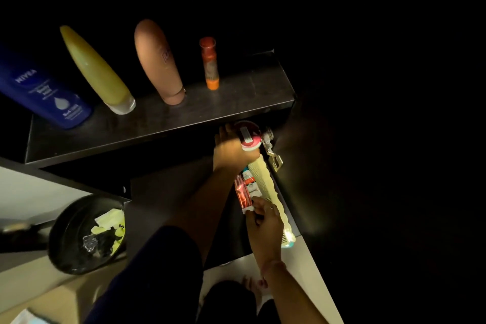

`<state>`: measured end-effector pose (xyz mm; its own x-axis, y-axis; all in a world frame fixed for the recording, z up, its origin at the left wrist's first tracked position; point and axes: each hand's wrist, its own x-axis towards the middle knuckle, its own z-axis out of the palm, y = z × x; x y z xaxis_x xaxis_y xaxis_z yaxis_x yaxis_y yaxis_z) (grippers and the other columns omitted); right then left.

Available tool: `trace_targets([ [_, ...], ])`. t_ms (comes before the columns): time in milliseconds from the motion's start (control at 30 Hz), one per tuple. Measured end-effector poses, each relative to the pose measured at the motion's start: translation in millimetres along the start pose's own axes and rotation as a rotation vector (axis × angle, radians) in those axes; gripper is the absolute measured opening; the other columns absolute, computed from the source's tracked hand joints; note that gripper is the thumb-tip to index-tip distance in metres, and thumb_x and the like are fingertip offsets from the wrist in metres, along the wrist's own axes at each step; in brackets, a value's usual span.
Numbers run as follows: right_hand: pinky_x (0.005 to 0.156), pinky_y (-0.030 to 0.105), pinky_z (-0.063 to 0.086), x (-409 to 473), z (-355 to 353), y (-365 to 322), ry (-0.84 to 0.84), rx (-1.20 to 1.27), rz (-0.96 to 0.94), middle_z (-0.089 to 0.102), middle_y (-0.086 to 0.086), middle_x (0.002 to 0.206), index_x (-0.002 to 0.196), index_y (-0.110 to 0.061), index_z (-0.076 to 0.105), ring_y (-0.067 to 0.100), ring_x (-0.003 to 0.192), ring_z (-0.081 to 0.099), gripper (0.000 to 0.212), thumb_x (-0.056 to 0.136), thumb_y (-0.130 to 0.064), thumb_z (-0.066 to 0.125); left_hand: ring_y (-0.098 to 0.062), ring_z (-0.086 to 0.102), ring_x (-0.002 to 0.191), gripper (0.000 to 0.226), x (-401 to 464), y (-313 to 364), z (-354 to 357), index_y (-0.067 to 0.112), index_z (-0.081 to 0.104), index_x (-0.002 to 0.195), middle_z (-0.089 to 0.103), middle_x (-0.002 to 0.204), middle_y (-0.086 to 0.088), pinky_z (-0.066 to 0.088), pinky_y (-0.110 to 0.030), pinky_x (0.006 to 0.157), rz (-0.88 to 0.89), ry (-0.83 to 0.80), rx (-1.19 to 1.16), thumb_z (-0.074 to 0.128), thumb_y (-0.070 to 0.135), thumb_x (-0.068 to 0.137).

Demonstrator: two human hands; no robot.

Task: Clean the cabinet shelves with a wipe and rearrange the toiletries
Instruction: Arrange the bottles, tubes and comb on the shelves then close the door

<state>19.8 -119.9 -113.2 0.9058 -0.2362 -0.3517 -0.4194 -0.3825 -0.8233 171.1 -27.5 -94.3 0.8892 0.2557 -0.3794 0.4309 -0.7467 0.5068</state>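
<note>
Step judged: rearranging toiletries on lower shelf (168, 192); no wipe seen in either hand.

Left hand (232, 148) closed round red-and-white round container (248, 137), under edge of upper shelf (163, 118). Right hand (264, 221) pinches end of red sachet (241, 193), beside small tube (249, 184) and pale comb (273, 192).

Next move: container and sachet to be set down in line, clear of metal hasp (272, 151).

Count: four bottles on upper shelf: Nivea bottle (44, 92), yellow bottle (97, 71), brown bottle (157, 60), orange stick (210, 63). Lower shelf: possibly four items; lighting poor.
</note>
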Motion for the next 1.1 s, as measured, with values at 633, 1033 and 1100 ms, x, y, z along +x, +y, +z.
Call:
trace_targets([
  [633, 0.097, 0.038, 0.042, 31, 12, -30, -0.028, -0.666, -0.244, 0.046, 0.009, 0.13, 0.134, -0.013, 0.043, 0.025, 0.118, 0.044, 0.054, 0.089, -0.04, 0.057, -0.028, 0.038, 0.122, 0.098, -170, -140, -26, 0.019, 0.037, 0.132, 0.038, 0.13, -0.008, 0.037, -0.034, 0.093, -0.08, 0.333, -0.392, 0.09, 0.022, 0.05],
  [1033, 0.091, 0.043, 0.048, 31, 13, -39, -0.18, -0.885, -0.268, 0.053, 0.015, 0.124, 0.13, -0.003, 0.042, 0.032, 0.111, 0.053, 0.046, 0.091, -0.025, 0.054, -0.018, 0.036, 0.116, 0.097, -214, -144, -18, 0.021, 0.037, 0.133, 0.041, 0.124, -0.002, 0.037, -0.032, 0.089, -0.071, 0.346, -0.422, 0.089, 0.024, 0.051],
  [1100, 0.09, 0.045, 0.048, 26, 10, -41, -0.171, -0.878, -0.282, 0.059, 0.014, 0.117, 0.122, -0.007, 0.048, 0.033, 0.106, 0.057, 0.032, 0.092, -0.018, 0.051, -0.014, 0.034, 0.115, 0.097, -220, -142, -22, 0.021, 0.037, 0.133, 0.041, 0.124, -0.001, 0.035, -0.029, 0.088, -0.051, 0.347, -0.427, 0.089, 0.024, 0.051],
])
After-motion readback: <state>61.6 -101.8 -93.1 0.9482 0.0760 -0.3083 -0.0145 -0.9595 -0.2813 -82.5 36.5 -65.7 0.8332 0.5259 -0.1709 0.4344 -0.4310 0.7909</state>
